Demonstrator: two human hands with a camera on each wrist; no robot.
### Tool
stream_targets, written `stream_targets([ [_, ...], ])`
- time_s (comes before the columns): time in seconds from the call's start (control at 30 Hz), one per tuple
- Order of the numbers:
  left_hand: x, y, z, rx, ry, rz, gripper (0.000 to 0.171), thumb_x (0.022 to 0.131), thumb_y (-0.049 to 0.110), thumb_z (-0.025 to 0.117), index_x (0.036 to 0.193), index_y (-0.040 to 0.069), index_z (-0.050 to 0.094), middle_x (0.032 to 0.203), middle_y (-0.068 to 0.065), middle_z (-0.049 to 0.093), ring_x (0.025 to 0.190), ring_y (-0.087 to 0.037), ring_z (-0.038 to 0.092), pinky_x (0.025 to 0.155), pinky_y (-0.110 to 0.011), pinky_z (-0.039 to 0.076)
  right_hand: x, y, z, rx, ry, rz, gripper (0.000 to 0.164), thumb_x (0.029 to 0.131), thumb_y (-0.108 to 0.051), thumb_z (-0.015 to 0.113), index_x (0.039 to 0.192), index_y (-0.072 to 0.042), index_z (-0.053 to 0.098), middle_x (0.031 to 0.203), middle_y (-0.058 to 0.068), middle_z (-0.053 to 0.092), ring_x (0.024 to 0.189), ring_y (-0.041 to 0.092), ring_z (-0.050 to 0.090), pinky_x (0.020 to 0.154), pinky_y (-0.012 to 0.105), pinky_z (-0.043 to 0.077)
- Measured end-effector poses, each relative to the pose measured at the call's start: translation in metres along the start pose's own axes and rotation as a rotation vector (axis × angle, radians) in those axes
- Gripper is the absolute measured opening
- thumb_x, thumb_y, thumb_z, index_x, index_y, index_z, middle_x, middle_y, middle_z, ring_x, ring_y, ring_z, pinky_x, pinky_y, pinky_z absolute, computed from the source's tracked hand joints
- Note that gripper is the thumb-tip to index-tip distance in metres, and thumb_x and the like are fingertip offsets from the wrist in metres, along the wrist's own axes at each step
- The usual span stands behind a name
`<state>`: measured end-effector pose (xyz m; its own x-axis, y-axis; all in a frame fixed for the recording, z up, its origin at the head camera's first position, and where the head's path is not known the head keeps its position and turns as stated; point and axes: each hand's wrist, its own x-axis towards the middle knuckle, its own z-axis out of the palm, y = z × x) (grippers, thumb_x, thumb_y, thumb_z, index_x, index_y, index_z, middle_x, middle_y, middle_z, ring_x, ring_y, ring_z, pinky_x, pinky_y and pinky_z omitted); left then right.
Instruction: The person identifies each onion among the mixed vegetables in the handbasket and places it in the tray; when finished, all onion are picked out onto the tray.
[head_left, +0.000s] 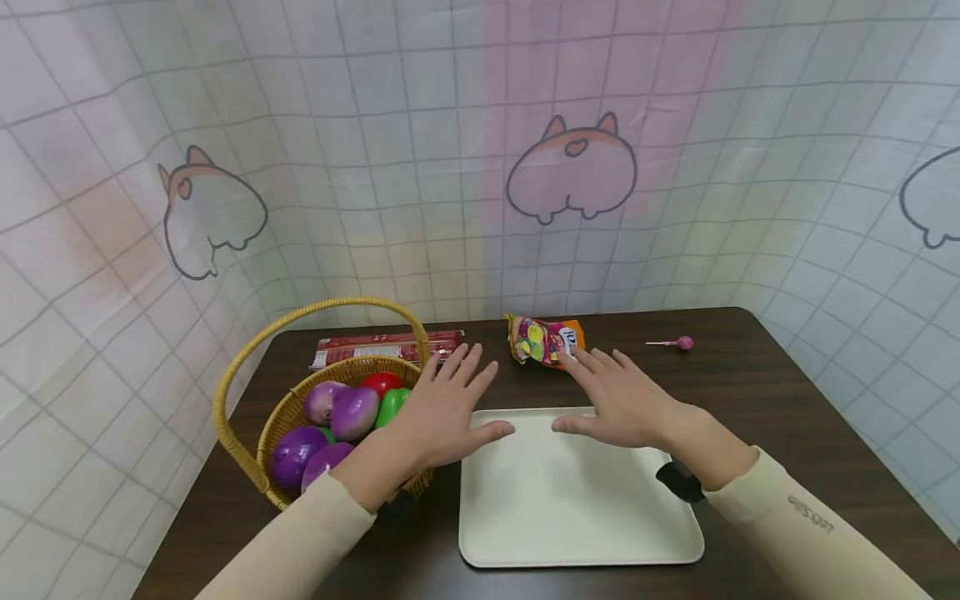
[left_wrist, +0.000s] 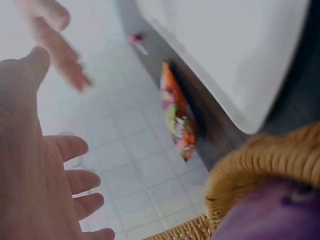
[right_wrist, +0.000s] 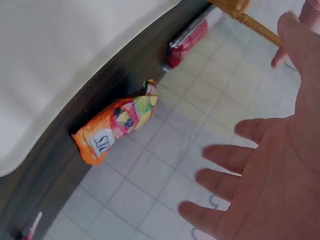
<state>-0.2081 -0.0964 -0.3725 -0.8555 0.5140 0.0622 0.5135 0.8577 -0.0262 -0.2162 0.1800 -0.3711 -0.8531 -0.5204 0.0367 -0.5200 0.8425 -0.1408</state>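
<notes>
Both hands are held out over the table with fingers spread and nothing in them. In the head view my left hand (head_left: 442,412) hovers between the wicker basket (head_left: 273,425) and the cream tray (head_left: 581,550), overlapping the basket's right side. My right hand (head_left: 626,408) is above the tray's far right part. Past the fingertips lies a colourful candy bag (head_left: 534,340), orange at one end, partly overlapped by the right fingers. Purple vegetables (head_left: 355,413), a red one (head_left: 382,382) and a green pepper (head_left: 392,406) fill the basket; the left forearm hides some of it.
Behind the basket lies a long red package (head_left: 390,344), crossed by the tall basket handle (head_left: 315,308). A pink lollipop (head_left: 684,342) with a white stick rests at the back right of the dark wooden table (head_left: 757,400). Curtains (head_left: 390,183) with a grid pattern stand around the table.
</notes>
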Motion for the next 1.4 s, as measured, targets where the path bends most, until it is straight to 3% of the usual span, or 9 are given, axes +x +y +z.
stream_targets([
  [0.17, -0.027, -0.004, -0.009, -0.166, 0.154, -0.044, 0.070, 0.092, 0.062, 0.050, 0.147, 0.020, 0.045, 0.158, -0.005, 0.032, 0.147, -0.028, 0.023, 0.117, -0.053, 0.020, -0.009, -0.001, 0.009, 0.114, 0.021, -0.018, 0.083, 0.088, -0.065, 0.055, 0.148, -0.009, 0.041, 0.148, 0.012, 0.046, 0.133, 0.036, 0.045, 0.108, 0.055, 0.035],
  [0.4, -0.072, -0.025, -0.006, -0.318, 0.637, -0.114, 0.035, 0.092, 0.029, 0.068, 0.121, 0.010, 0.068, 0.134, -0.007, 0.060, 0.127, -0.027, 0.052, 0.103, -0.048, 0.043, -0.019, -0.004, 0.031, 0.264, 0.029, 0.027, 0.073, 0.091, -0.058, 0.058, 0.147, -0.014, 0.044, 0.149, 0.008, 0.046, 0.134, 0.030, 0.045, 0.106, 0.053, 0.040],
  [0.63, -0.101, -0.051, 0.010, -0.482, 1.398, -0.177, 0.014, 0.083, 0.003, 0.063, 0.089, -0.007, 0.070, 0.089, -0.020, 0.068, 0.087, -0.022, 0.064, 0.088, -0.017, 0.045, -0.019, -0.012, 0.057, 0.377, 0.054, 0.056, 0.066, 0.092, -0.053, 0.059, 0.145, -0.015, 0.047, 0.148, 0.003, 0.046, 0.135, 0.026, 0.044, 0.107, 0.051, 0.039],
  [0.77, -0.115, -0.063, 0.018, -0.482, 1.738, -0.393, 0.018, 0.076, 0.002, 0.062, 0.086, -0.013, 0.062, 0.081, -0.015, 0.060, 0.081, -0.007, 0.053, 0.078, -0.017, 0.038, -0.018, -0.019, 0.068, 0.405, 0.067, 0.054, 0.065, 0.092, -0.052, 0.061, 0.144, -0.016, 0.048, 0.147, 0.002, 0.047, 0.137, 0.024, 0.043, 0.109, 0.050, 0.037],
  [0.9, -0.129, -0.077, 0.028, -0.589, 1.717, -0.572, 0.035, 0.073, -0.001, 0.065, 0.106, -0.008, 0.053, 0.102, 0.001, 0.051, 0.096, -0.010, 0.047, 0.082, -0.021, 0.034, -0.017, -0.024, 0.072, 0.456, 0.095, 0.059, 0.064, 0.093, -0.053, 0.059, 0.144, -0.018, 0.047, 0.146, -0.001, 0.048, 0.136, 0.021, 0.043, 0.109, 0.048, 0.037],
  [1.0, -0.134, -0.093, 0.042, -0.757, 1.525, -0.669, 0.049, 0.077, -0.002, 0.068, 0.121, -0.002, 0.046, 0.111, 0.007, 0.045, 0.105, -0.011, 0.044, 0.086, -0.021, 0.034, -0.018, -0.028, 0.074, 0.499, 0.125, 0.064, 0.062, 0.094, -0.051, 0.059, 0.145, -0.018, 0.046, 0.146, -0.001, 0.048, 0.135, 0.021, 0.044, 0.109, 0.047, 0.037],
  [1.1, -0.134, -0.115, 0.056, -0.913, 1.314, -0.726, 0.039, 0.085, 0.003, 0.068, 0.121, -0.005, 0.053, 0.110, 0.009, 0.054, 0.105, -0.009, 0.049, 0.086, -0.018, 0.037, -0.018, -0.032, 0.074, 0.558, 0.158, 0.062, 0.060, 0.094, -0.048, 0.060, 0.144, -0.017, 0.047, 0.145, -0.001, 0.049, 0.131, 0.023, 0.048, 0.106, 0.048, 0.040],
  [1.2, -0.132, -0.132, 0.066, -1.095, 1.228, -0.664, 0.030, 0.093, 0.008, 0.064, 0.113, -0.013, 0.059, 0.100, 0.003, 0.068, 0.098, -0.012, 0.060, 0.084, -0.017, 0.043, -0.018, -0.036, 0.076, 0.629, 0.185, 0.057, 0.058, 0.095, -0.045, 0.060, 0.143, -0.015, 0.048, 0.143, 0.000, 0.051, 0.124, 0.029, 0.054, 0.100, 0.049, 0.045],
  [1.4, -0.124, -0.147, 0.074, -1.283, 1.267, -0.465, 0.032, 0.097, 0.008, 0.059, 0.101, -0.024, 0.059, 0.092, -0.012, 0.074, 0.092, -0.020, 0.068, 0.083, -0.022, 0.051, -0.011, -0.043, 0.082, 0.783, 0.249, 0.070, 0.051, 0.094, -0.038, 0.064, 0.139, -0.016, 0.052, 0.138, 0.002, 0.054, 0.120, 0.030, 0.054, 0.097, 0.048, 0.049],
])
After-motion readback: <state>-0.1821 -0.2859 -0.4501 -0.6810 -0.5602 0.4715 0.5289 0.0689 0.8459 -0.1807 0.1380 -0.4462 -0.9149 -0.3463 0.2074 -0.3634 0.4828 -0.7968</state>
